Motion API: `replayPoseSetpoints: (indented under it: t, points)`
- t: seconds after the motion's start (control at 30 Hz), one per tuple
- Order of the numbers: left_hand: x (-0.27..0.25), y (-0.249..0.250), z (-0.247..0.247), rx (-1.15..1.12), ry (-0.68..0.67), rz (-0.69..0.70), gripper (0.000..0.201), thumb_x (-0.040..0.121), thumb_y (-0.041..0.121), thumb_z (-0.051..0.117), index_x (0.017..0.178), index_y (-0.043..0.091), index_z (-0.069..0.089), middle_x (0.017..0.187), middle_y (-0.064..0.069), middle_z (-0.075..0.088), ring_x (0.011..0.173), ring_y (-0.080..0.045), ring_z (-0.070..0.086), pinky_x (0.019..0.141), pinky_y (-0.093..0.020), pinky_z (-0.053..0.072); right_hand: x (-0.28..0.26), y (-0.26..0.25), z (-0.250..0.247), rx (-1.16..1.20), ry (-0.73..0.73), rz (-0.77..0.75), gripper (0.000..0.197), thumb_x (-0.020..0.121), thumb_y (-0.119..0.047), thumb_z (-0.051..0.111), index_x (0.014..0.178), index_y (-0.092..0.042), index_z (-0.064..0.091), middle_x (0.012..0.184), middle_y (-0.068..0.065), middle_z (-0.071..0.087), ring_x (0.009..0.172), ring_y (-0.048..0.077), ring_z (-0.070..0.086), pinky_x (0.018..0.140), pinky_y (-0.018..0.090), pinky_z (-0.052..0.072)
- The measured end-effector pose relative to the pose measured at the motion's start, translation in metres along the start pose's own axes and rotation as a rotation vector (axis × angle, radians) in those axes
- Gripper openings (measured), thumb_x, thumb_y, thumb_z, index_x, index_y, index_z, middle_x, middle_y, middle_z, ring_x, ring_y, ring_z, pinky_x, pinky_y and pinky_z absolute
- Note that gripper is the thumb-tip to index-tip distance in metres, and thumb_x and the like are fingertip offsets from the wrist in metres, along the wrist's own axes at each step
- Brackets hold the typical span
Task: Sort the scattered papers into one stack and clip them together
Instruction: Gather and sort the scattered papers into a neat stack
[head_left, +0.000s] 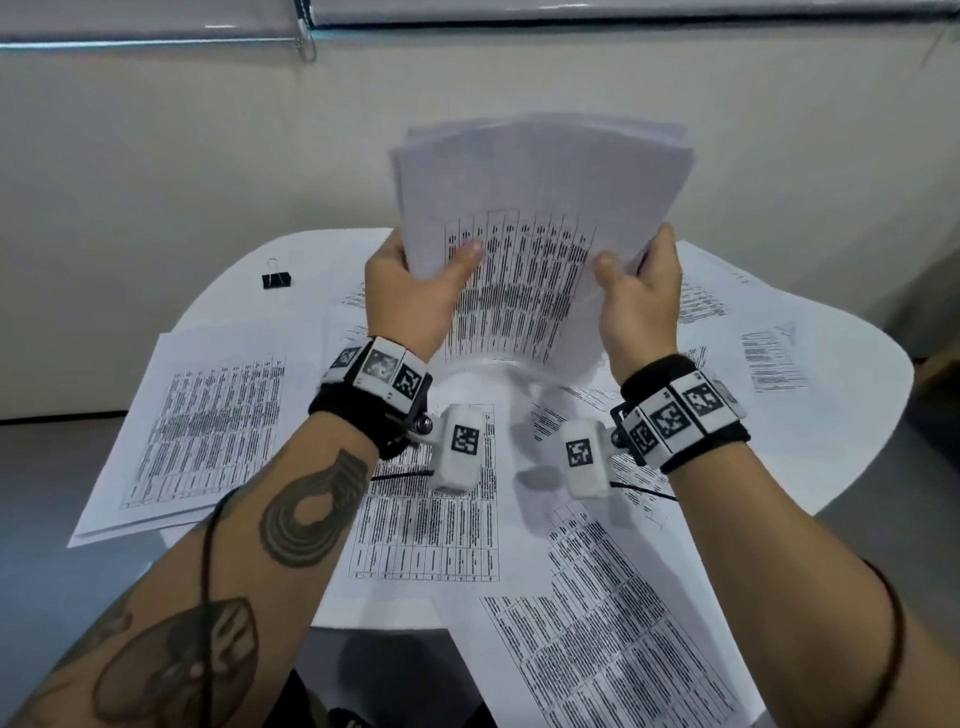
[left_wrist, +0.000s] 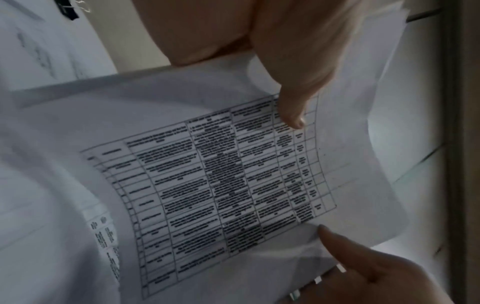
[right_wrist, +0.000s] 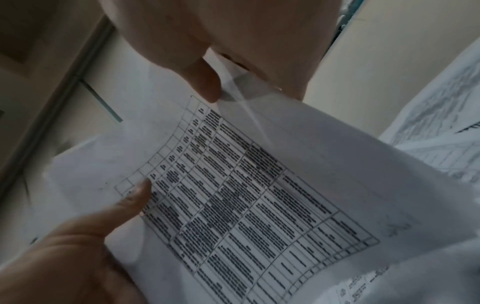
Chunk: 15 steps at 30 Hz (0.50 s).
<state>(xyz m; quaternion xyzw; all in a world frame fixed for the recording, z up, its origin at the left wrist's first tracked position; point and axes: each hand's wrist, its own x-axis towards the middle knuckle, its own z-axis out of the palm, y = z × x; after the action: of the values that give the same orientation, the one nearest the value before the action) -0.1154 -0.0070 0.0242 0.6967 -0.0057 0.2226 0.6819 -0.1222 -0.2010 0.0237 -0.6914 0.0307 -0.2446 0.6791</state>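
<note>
Centrally, in the middle of the head view, a bundle of papers (head_left: 540, 218) stands upright above the white bench (head_left: 810, 332); the left hand (head_left: 410, 296) grasps its left edge and the right hand (head_left: 641, 306) its right edge, each grip closed with thumb in front and fingers behind; the bundle's top edges are uneven and it bows toward the viewer.

To do this step well, I judge the grip should loosen slightly while the lower edge taps the bench, so the sheets square up; squeezing hard would keep them fanned.

Counted: two hands; one bundle, its sheet count unclear; one black binder clip (head_left: 276, 278) at the left of the frame, well apart from the hands; roughly six or more loose sheets (head_left: 208, 421) lie scattered and overlapping across the lower frame, exact number uncertain.
</note>
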Motion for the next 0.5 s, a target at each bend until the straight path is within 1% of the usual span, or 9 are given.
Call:
replayPoseSetpoints:
  t: [0.03,0.07,0.13,0.23,0.27,0.3,0.37,0.4,0.5]
  points:
    - [0.001,-0.001,0.000,-0.026,-0.007,0.007,0.047,0.078,0.029,0.090,0.115,0.012,0.068,0.103,0.001,0.078,0.093,-0.010,0.076,0.081,-0.022,0.060,0.000,-0.001,0.002,0.010,-0.004,0.008,0.040,0.096,-0.007,0.060,0.133,-0.005,0.044,0.134,0.008,0.059,0.127,0.005,0.057,0.111,0.032,0.045]
    - [0.001,-0.003,0.001,-0.036,-0.024,-0.004,0.053,0.076,0.030,0.091,0.118,0.013,0.066,0.106,0.001,0.077,0.095,-0.008,0.075,0.084,-0.022,0.060,-0.002,-0.003,0.003,0.013,-0.016,0.021,0.052,0.095,-0.009,0.060,0.141,-0.006,0.037,0.146,0.012,0.052,0.137,0.019,0.051,0.117,0.042,0.042]
    - [0.001,-0.012,0.002,0.005,-0.083,-0.079,0.050,0.076,0.034,0.090,0.117,0.016,0.067,0.105,0.004,0.077,0.092,-0.001,0.074,0.086,-0.020,0.059,-0.004,0.001,0.004,0.004,-0.027,0.041,0.053,0.095,-0.005,0.059,0.144,-0.008,0.038,0.145,0.011,0.054,0.133,0.024,0.055,0.116,0.047,0.044]
    - [0.007,-0.016,0.007,0.070,-0.087,-0.100,0.025,0.087,0.035,0.082,0.100,0.017,0.071,0.086,0.008,0.073,0.067,0.008,0.067,0.070,-0.015,0.054,-0.002,0.004,0.006,-0.017,-0.024,0.027,0.046,0.097,0.004,0.054,0.141,-0.008,0.047,0.136,0.003,0.062,0.121,0.010,0.061,0.113,0.038,0.047]
    - [0.009,-0.012,0.009,0.090,-0.069,-0.084,0.022,0.089,0.035,0.080,0.096,0.016,0.071,0.081,0.007,0.071,0.060,0.008,0.063,0.063,-0.013,0.052,-0.001,0.004,0.006,-0.023,-0.009,0.018,0.047,0.097,0.004,0.053,0.142,-0.008,0.047,0.137,0.001,0.061,0.120,0.002,0.058,0.112,0.031,0.046]
    - [0.012,-0.009,0.009,0.099,-0.048,-0.066,0.024,0.089,0.036,0.079,0.094,0.015,0.071,0.079,0.006,0.070,0.057,0.008,0.062,0.059,-0.012,0.051,0.002,0.004,0.006,-0.015,0.003,0.001,0.043,0.097,0.004,0.053,0.138,-0.008,0.048,0.132,-0.002,0.061,0.111,-0.007,0.057,0.103,0.022,0.048]
    - [0.014,-0.010,0.009,0.075,-0.020,-0.057,0.025,0.086,0.039,0.082,0.094,0.017,0.072,0.082,0.006,0.073,0.062,0.008,0.065,0.060,-0.012,0.050,0.005,0.007,0.005,-0.003,0.016,-0.028,0.031,0.094,0.004,0.057,0.120,-0.010,0.047,0.109,-0.006,0.064,0.081,-0.014,0.059,0.077,0.013,0.050]
    - [0.012,-0.013,0.007,0.066,-0.014,-0.079,0.026,0.084,0.041,0.083,0.095,0.021,0.072,0.086,0.007,0.075,0.068,0.006,0.068,0.064,-0.013,0.052,0.005,0.008,0.005,-0.004,0.010,-0.020,0.032,0.092,0.003,0.060,0.116,-0.010,0.044,0.103,-0.007,0.062,0.076,-0.014,0.060,0.071,0.010,0.049]
    - [0.004,-0.026,0.004,0.079,-0.020,-0.133,0.030,0.079,0.044,0.086,0.097,0.025,0.073,0.092,0.010,0.077,0.078,0.005,0.071,0.069,-0.013,0.052,0.005,0.017,0.004,-0.011,0.024,0.017,0.034,0.091,0.001,0.067,0.113,-0.009,0.044,0.102,-0.006,0.061,0.079,-0.005,0.063,0.070,0.012,0.049]
